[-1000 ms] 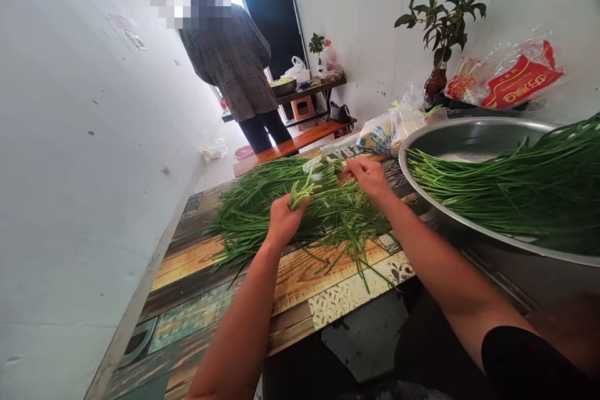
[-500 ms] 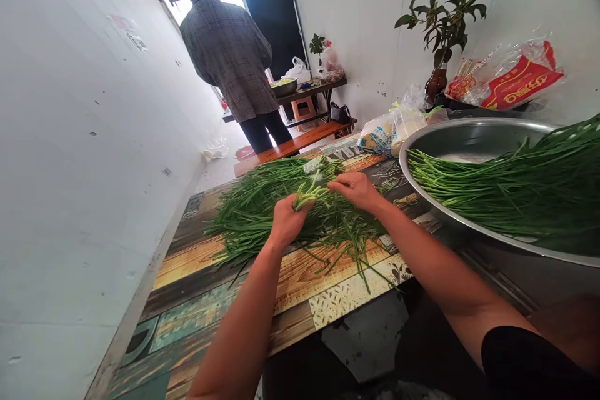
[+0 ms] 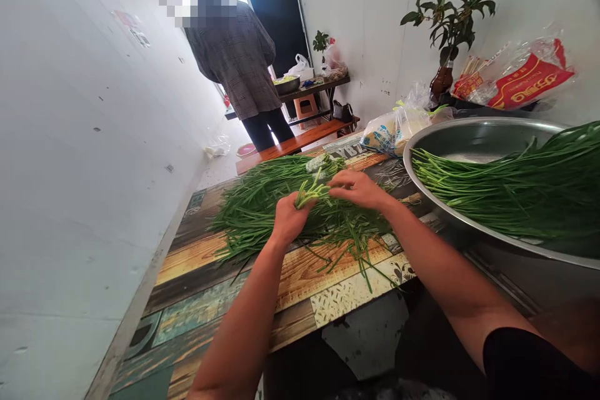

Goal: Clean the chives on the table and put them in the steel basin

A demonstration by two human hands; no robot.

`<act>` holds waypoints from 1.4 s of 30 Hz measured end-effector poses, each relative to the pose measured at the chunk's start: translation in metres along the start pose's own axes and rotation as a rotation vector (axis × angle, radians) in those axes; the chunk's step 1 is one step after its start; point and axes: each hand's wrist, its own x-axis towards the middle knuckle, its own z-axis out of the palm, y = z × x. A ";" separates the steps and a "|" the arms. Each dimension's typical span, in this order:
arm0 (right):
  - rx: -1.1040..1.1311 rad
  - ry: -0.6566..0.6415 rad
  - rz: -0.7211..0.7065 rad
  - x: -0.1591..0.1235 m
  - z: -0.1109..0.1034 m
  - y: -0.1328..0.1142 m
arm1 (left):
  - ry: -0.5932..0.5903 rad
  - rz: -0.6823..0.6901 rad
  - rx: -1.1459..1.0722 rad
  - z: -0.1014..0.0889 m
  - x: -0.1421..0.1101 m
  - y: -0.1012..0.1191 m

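A small bunch of garlic chives (image 3: 311, 192) is gripped in my left hand (image 3: 289, 217), pale cut ends pointing up and to the right. My right hand (image 3: 359, 190) is at those stem ends, thumb and fingers drawn together in a pinch; whatever lies between the fingertips is too small to make out. Under and beyond both hands spreads a heap of green chives (image 3: 253, 200), with a bound bundle (image 3: 319, 164) at its far side. Loose trimmed bits (image 3: 359, 234) are scattered below my right hand.
To the right, a large metal basin (image 3: 443, 215) holds long chives. Behind it are a plastic bag (image 3: 387, 134), a potted plant (image 3: 443, 78) and a red package (image 3: 529, 82). A person (image 3: 239, 62) stands beyond the bench (image 3: 300, 139), facing away. The patterned table (image 3: 206, 319) runs along the left wall.
My right hand has come leftward and slightly down from beyond the stems to the ends of the chives. My left hand keeps its hold, nearly still. The view has shifted slightly.
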 end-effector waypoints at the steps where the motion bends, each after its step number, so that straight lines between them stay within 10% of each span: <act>1: 0.022 -0.058 0.009 -0.001 0.002 -0.002 | 0.002 -0.002 -0.005 0.000 0.000 0.001; 13: 0.631 0.254 0.400 0.004 0.016 0.005 | -0.002 0.021 0.001 0.001 0.000 0.002; 19: 0.357 0.453 0.444 0.006 -0.009 0.011 | 0.015 0.028 -0.022 0.001 -0.001 0.003; 26: -0.033 0.063 0.224 0.000 0.013 -0.006 | -0.012 0.040 -0.017 0.000 -0.002 0.003; 42: 0.191 -0.020 0.233 -0.002 0.013 -0.010 | -0.042 0.267 0.173 0.004 -0.006 0.014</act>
